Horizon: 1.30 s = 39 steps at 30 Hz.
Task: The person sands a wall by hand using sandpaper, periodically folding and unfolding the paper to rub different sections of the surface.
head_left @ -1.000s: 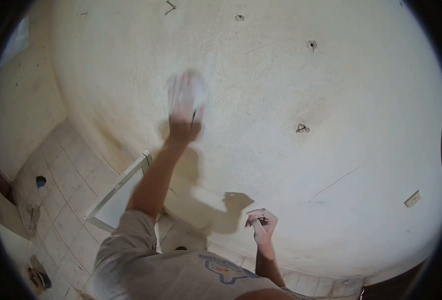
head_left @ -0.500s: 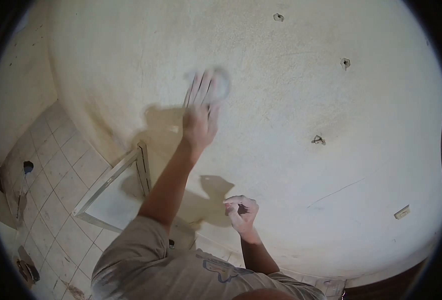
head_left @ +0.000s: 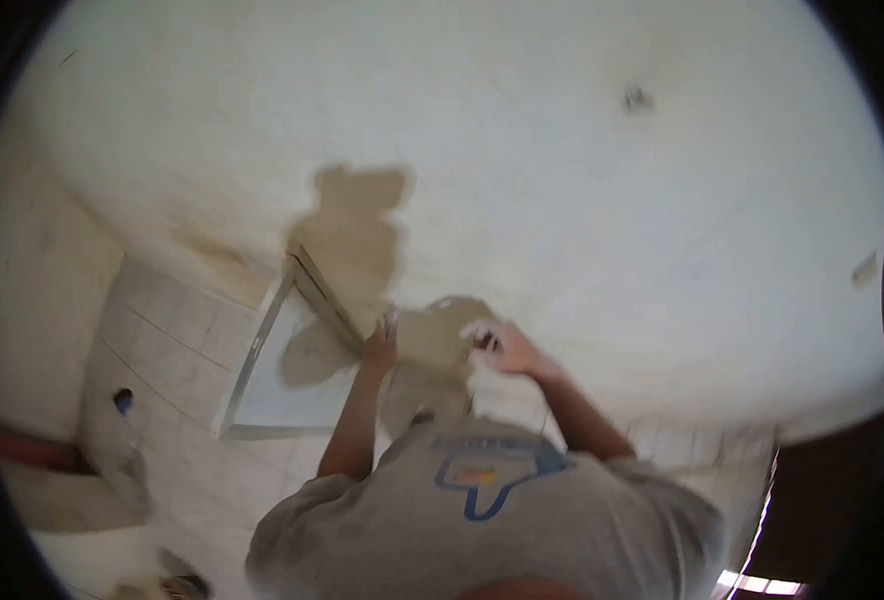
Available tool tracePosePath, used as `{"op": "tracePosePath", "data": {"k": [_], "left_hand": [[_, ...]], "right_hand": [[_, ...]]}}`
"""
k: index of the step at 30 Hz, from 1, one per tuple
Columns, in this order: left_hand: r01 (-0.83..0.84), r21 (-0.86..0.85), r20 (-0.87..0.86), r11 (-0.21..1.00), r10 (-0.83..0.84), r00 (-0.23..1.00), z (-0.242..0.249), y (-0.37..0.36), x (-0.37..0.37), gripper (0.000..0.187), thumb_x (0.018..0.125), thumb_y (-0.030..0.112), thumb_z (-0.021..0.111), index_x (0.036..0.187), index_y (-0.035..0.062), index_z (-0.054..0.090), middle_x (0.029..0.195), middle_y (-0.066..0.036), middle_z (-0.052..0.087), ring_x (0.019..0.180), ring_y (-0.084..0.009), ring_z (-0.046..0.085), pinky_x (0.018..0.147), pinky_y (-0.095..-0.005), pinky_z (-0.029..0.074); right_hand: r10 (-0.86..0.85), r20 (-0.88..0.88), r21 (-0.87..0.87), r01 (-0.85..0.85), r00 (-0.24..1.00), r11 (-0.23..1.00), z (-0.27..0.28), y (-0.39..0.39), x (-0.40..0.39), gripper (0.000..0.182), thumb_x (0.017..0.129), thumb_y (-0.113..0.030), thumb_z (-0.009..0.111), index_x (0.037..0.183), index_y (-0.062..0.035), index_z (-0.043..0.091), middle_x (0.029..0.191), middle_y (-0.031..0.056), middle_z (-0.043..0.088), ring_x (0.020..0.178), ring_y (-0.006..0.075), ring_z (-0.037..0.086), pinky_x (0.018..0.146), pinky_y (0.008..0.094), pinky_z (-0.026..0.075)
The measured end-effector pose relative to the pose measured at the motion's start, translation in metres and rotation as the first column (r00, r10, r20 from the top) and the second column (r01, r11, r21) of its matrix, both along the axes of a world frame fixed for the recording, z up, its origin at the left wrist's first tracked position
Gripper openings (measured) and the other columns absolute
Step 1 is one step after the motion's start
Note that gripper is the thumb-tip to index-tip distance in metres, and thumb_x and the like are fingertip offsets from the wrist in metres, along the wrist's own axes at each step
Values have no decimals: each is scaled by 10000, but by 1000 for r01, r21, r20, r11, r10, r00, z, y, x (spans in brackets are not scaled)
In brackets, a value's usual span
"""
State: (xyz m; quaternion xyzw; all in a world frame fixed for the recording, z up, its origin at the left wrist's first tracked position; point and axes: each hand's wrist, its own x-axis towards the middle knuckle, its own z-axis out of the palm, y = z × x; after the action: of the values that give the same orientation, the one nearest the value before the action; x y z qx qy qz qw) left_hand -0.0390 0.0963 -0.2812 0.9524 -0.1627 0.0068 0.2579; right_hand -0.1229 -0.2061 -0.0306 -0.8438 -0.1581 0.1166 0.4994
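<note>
My left hand [head_left: 383,338] is in front of my body, close to the upper right edge of a metal-framed panel [head_left: 297,360]. It is blurred and edge-on, with pale dust on the fingertips; how the fingers lie and what is in them does not show. My right hand [head_left: 505,347], dusted white, is beside it with fingers curled and a dark gap between them. Anything inside that hand is too blurred to name. Both hands are in front of the lower part of a pale plastered wall [head_left: 522,180], and their shadows fall on it.
A damaged hole [head_left: 637,99] marks the upper wall, and a small pale fitting [head_left: 865,270] is at the right. Tiled floor [head_left: 177,350] with a round dark hole [head_left: 122,401] lies to the left. A dark brown opening [head_left: 822,500] is at lower right.
My left hand has come down off the wall to chest level; the blurred round thing by its fingers no longer shows. My right hand has risen slightly in view. The view has tilted downward.
</note>
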Motion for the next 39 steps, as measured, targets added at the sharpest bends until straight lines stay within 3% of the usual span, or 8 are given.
{"op": "tracePosePath", "data": {"k": [4, 7, 9, 11, 14, 22, 35, 39], "left_hand": [[-61, -486, -452, 872, -191, 872, 132, -46, -37, 474, 1023, 381, 523, 1266, -11, 632, 1264, -205, 625, 1046, -290, 637, 931, -335, 485], [-90, -706, -495, 703, -398, 772, 222, -74, -64, 411, 1019, 287, 557, 1286, -19, 620, 1285, -189, 623, 1078, -260, 633, 974, -341, 475], [672, -132, 381, 729, -588, 713, 158, -66, -55, 378, 994, 171, 614, 1330, -1, 598, 1305, -136, 624, 1130, -217, 612, 1049, -346, 434], [13, -836, -379, 548, -595, 709, 253, -112, -81, 452, 953, 70, 654, 1389, 20, 548, 1314, -100, 619, 1194, -206, 589, 1074, -357, 433], [-26, -818, -513, 574, -709, 484, 252, -117, -80, 507, 952, 80, 656, 1434, 37, 501, 1317, -88, 614, 1233, -194, 568, 1077, -348, 429], [271, -677, -381, 684, -642, 665, 260, -157, -107, 553, 936, 65, 638, 1454, 11, 451, 1301, -104, 615, 1212, -189, 580, 1054, -353, 446], [301, -510, -209, 806, -456, 865, 267, -192, -153, 478, 938, 5, 590, 1395, -36, 455, 1223, -148, 623, 1184, -207, 606, 989, -364, 505], [-265, -746, -566, 611, -370, 737, 244, -187, -159, 516, 917, -37, 582, 1414, -9, 447, 1314, -117, 598, 1211, -209, 593, 1015, -350, 496]], "right_hand": [[-90, 220, -288, 153, 971, 945, -60, -8, -23, 601, 881, -345, 772, 1333, -24, 541, 1170, 149, 635, 1141, 227, 583, 996, 348, 448], [-137, -147, 78, 150, 980, 986, -36, -6, -31, 759, 882, -511, 729, 1373, 21, 501, 1329, 216, 561, 1272, 318, 508, 1071, 390, 400], [-106, -169, 340, 159, 980, 927, -27, -7, -46, 533, 995, -373, 613, 1364, 0, 521, 1319, 147, 572, 1243, 260, 525, 1055, 368, 413], [-162, 52, 317, 137, 986, 939, -52, -17, -43, 426, 1033, -273, 569, 1367, -12, 524, 1288, 98, 593, 1205, 209, 548, 1037, 345, 429], [-90, -286, 610, 254, 954, 751, -46, -23, -57, 389, 1037, -186, 559, 1386, -19, 515, 1264, 60, 610, 1186, 161, 554, 1039, 329, 434], [32, -587, 774, 550, 809, 314, -70, -39, -92, 485, 983, -213, 658, 1406, -47, 490, 1302, 100, 621, 1170, 238, 620, 1021, 433, 495], [306, -463, 886, 434, 832, 162, -67, -64, -95, 690, 949, -169, 686, 1537, -118, 329, 1536, 95, 425, 1342, 265, 503, 1039, 448, 489], [245, -447, 883, 381, 860, 272, -62, -72, -85, 667, 930, -89, 684, 1513, -83, 358, 1481, 99, 474, 1356, 275, 487, 1096, 436, 453]]}}
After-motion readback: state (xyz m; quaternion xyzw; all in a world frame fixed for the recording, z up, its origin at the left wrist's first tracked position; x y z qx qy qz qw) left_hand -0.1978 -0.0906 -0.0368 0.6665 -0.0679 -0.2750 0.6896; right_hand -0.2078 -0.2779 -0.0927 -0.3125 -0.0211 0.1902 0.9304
